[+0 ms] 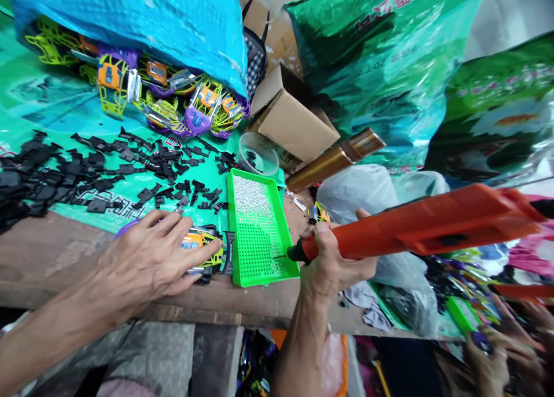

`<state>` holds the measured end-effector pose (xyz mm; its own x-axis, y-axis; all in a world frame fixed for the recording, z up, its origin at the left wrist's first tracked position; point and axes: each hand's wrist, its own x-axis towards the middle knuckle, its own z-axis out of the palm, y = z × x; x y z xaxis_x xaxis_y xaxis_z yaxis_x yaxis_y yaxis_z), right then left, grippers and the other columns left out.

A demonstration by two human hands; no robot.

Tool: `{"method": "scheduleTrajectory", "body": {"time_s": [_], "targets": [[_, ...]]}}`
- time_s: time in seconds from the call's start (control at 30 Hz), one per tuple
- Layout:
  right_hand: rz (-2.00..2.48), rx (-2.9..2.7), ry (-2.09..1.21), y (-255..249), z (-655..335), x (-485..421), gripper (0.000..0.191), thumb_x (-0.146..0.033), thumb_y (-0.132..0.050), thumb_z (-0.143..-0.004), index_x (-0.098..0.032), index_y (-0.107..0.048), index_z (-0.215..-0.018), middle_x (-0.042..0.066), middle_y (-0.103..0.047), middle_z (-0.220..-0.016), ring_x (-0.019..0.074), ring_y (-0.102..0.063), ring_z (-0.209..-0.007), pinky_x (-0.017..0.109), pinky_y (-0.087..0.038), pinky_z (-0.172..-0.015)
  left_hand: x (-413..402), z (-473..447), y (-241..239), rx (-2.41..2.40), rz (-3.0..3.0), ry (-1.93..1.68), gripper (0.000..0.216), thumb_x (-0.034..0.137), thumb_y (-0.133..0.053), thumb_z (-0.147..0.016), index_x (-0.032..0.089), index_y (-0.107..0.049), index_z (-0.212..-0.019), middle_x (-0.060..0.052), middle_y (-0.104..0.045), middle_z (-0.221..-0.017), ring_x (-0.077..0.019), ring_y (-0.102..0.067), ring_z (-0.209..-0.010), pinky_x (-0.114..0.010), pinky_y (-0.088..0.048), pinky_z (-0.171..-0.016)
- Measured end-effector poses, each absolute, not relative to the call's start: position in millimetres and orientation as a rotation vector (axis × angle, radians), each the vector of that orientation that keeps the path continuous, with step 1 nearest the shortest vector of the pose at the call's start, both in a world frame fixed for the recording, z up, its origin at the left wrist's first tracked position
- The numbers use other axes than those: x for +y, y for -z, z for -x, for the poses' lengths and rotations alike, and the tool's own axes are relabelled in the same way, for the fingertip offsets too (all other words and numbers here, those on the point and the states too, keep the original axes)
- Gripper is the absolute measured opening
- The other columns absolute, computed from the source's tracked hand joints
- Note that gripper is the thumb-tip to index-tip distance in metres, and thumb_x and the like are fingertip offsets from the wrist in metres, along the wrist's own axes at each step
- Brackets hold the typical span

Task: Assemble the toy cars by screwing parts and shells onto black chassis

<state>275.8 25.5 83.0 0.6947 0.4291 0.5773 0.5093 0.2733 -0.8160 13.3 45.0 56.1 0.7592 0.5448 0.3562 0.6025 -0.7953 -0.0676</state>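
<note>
My left hand (153,257) lies flat with fingers spread over a toy car body (202,254), coloured orange, yellow-green and purple, on the wooden table edge. My right hand (333,261) is wrapped around an orange electric screwdriver (433,223). Its dark tip (291,254) points left over the near right corner of a bright green screw tray (259,235). Small silver screws fill the tray's far part.
Several black plastic parts (86,172) lie scattered on a teal sheet. Finished toy cars (173,97) are piled under a blue bag. A cardboard box (289,117), clear bowl (258,153) and brown cylinder (333,159) stand behind the tray. Another person's hands (497,356) are at lower right.
</note>
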Motion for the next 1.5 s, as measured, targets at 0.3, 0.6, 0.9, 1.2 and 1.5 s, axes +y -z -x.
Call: {"method": "scheduleTrajectory", "body": {"time_s": [0.3,0.6,0.9,1.2,1.5], "targets": [[1.328,-0.901,0.055,-86,-272,28,0.061,-0.027,-0.076,-0.065,-0.017,-0.053,-0.120,-0.008,-0.062,-0.065,0.0125,-0.059,-0.045,0.029,-0.052,-0.049,44,-15,-59,-0.915,2.758,0.493,0.048,0.035,-0.072,-0.075,0.041,-0.063,-0.122,-0.007,-0.064,-0.087,-0.0282,-0.060,-0.084,-0.041,-0.050,-0.071],[1.341,-0.921,0.057,-85,-276,29,0.060,-0.028,-0.076,-0.066,-0.017,-0.053,-0.120,-0.008,-0.062,-0.067,0.0125,-0.059,-0.046,0.030,-0.053,-0.049,44,-15,-60,-0.908,2.708,0.489,0.047,0.041,-0.070,-0.074,0.042,-0.063,-0.120,-0.006,-0.063,-0.084,-0.0282,-0.061,-0.082,-0.041,-0.051,-0.068],[1.352,-0.899,0.055,-87,-273,28,0.061,-0.029,-0.076,-0.064,-0.017,-0.052,-0.119,-0.008,-0.062,-0.067,0.0131,-0.059,-0.046,0.030,-0.054,-0.048,45,-14,-67,-0.878,2.762,0.406,0.044,0.034,-0.069,-0.077,0.038,-0.063,-0.120,-0.011,-0.065,-0.089,-0.0329,-0.062,-0.082,-0.042,-0.049,-0.066],[1.307,-0.882,0.043,-88,-275,31,0.058,-0.026,-0.075,-0.065,-0.016,-0.052,-0.118,-0.009,-0.063,-0.063,0.0128,-0.059,-0.045,0.029,-0.052,-0.048,45,-16,-68,-0.880,2.750,0.424,0.043,0.032,-0.068,-0.078,0.039,-0.064,-0.120,-0.011,-0.066,-0.088,-0.0325,-0.062,-0.080,-0.042,-0.050,-0.066],[1.293,-0.923,0.026,-90,-272,28,0.051,-0.022,-0.074,-0.066,-0.018,-0.053,-0.112,-0.009,-0.061,-0.063,0.0127,-0.058,-0.043,0.029,-0.050,-0.046,43,-15,-65,-0.936,2.714,0.404,0.038,0.038,-0.055,-0.087,0.039,-0.064,-0.124,0.000,-0.063,-0.087,-0.0211,-0.062,-0.084,-0.041,-0.049,-0.070]]}}
